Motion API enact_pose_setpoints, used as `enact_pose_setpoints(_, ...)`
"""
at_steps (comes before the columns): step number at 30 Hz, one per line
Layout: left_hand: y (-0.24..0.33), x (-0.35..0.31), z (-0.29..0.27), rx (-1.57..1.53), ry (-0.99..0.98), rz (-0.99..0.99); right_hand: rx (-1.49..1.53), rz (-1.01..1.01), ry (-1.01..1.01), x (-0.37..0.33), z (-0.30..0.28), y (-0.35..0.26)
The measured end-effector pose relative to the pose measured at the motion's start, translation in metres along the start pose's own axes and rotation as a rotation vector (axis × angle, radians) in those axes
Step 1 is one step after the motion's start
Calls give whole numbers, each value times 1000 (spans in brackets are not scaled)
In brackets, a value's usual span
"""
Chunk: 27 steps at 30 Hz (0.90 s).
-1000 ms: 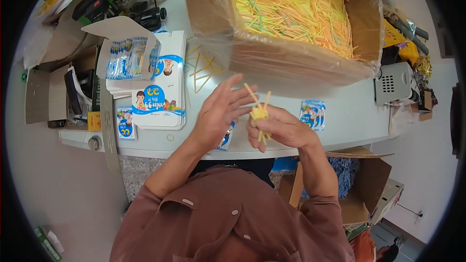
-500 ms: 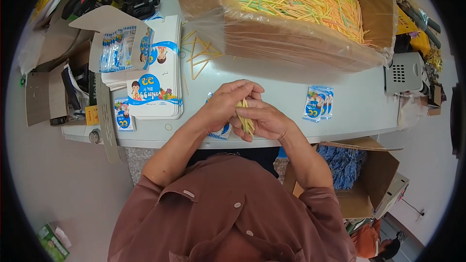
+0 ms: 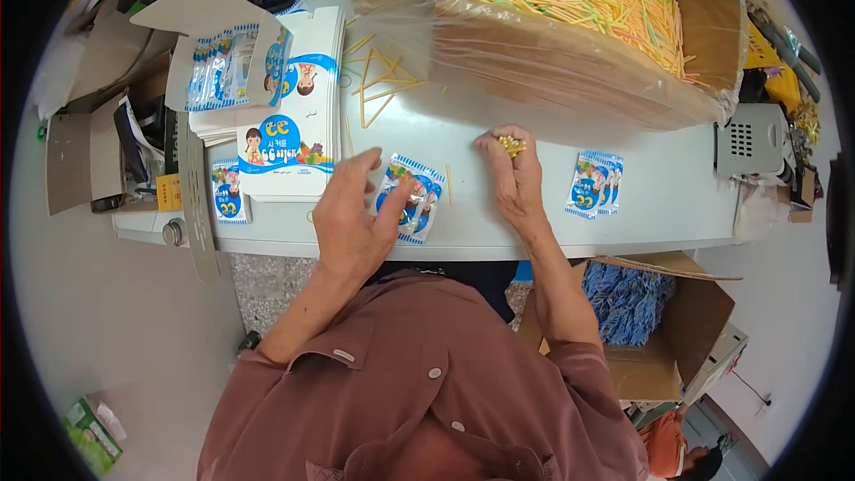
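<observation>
A bundle of thin yellow sticks (image 3: pixel 510 145) is wrapped in my right hand (image 3: pixel 518 183), with the cut ends showing above the fingers. My left hand (image 3: pixel 354 218) holds nothing; its fingers are spread at the left edge of a few blue-and-white sachets (image 3: pixel 422 214), partly covering them. Whether the fingertips touch the sachets I cannot tell. One loose stick (image 3: pixel 450 185) lies on the white table (image 3: pixel 481 236) between the sachets and my right hand.
Beyond my hands stands a plastic-lined carton (image 3: pixel 570 62) heaped with coloured sticks. Loose sticks (image 3: pixel 378 89) lie left of it. Flat printed cartons (image 3: pixel 285 160) bear an open box of sachets (image 3: pixel 218 71). More sachets (image 3: pixel 594 185) lie at right; a box of blue wrappers (image 3: pixel 628 303) sits below.
My hands have come apart. The right has moved right with the sticks upright in it; the left has let go and moved left, uncovering the sachets and a loose stick.
</observation>
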<state>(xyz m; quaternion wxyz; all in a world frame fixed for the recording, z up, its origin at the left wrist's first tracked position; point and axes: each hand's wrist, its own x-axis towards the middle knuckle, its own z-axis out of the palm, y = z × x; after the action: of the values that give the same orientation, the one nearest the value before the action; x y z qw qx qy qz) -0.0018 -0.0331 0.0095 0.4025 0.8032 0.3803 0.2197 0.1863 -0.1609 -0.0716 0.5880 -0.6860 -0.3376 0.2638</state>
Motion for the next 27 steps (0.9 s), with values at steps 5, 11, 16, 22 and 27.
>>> enact_pose_setpoints(5, -32, -23, 18, 450, -56, -3, 17, 32, 71, -4, 5, 0)
enact_pose_setpoints(11, -39, -19, 24, 333, -95, -124, 20, 8, 12, -10, 4, 5)
enact_pose_setpoints(16, -49, -16, 22, 211, -48, -31, 49, 39, 23, -12, 4, 5)
enact_pose_setpoints(22, -50, -18, 22, 339, 12, 157, -21, 10, 14, -8, 3, 3)
enact_pose_setpoints(27, -43, -16, 21, 318, 127, 253, 24, -25, 76, -7, 4, 3)
